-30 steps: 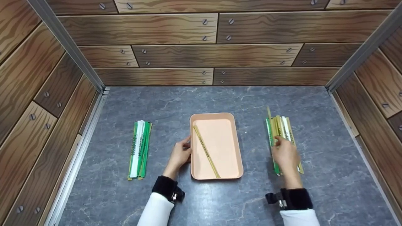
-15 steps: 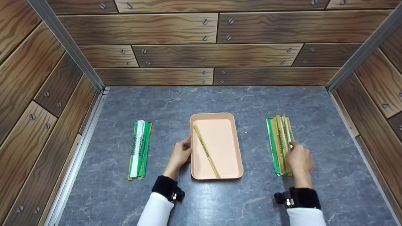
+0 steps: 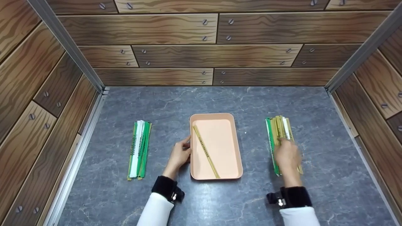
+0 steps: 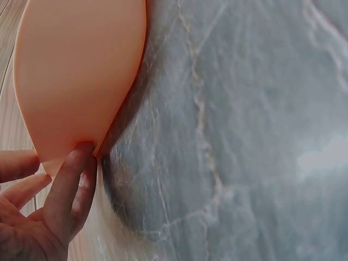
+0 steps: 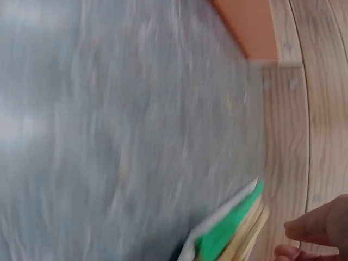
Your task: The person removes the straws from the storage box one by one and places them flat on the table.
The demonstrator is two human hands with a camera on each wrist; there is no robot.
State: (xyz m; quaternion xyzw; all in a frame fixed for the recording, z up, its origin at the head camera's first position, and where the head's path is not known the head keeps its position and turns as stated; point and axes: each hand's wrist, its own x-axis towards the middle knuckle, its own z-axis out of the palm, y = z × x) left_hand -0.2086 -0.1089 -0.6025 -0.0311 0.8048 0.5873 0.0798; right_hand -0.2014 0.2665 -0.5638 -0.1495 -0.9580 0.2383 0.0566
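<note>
A peach-coloured tray (image 3: 226, 144) stands in the middle of the table in the head view. One long, thin yellow wrapped stick (image 3: 206, 152) with dark print lies slanted inside it. My left hand (image 3: 180, 153) rests against the tray's left side; in the left wrist view its fingers (image 4: 68, 179) touch the outer wall. To the right is a pile of green, yellow and white wrapped sticks (image 3: 274, 133). My right hand (image 3: 288, 157) is over this pile and covers part of it. In the right wrist view, its fingers (image 5: 315, 225) are apart, with nothing seen between them.
A second pile of green, white and yellow wrapped sticks (image 3: 138, 150) lies on the left of the grey marbled table (image 3: 176, 100). Wood-patterned walls (image 3: 176, 56) enclose the back and both sides.
My right hand moved right over the right pile, then back left. A yellow stick that stuck out beyond the hand earlier no longer does. My left hand and the tray stay put.
</note>
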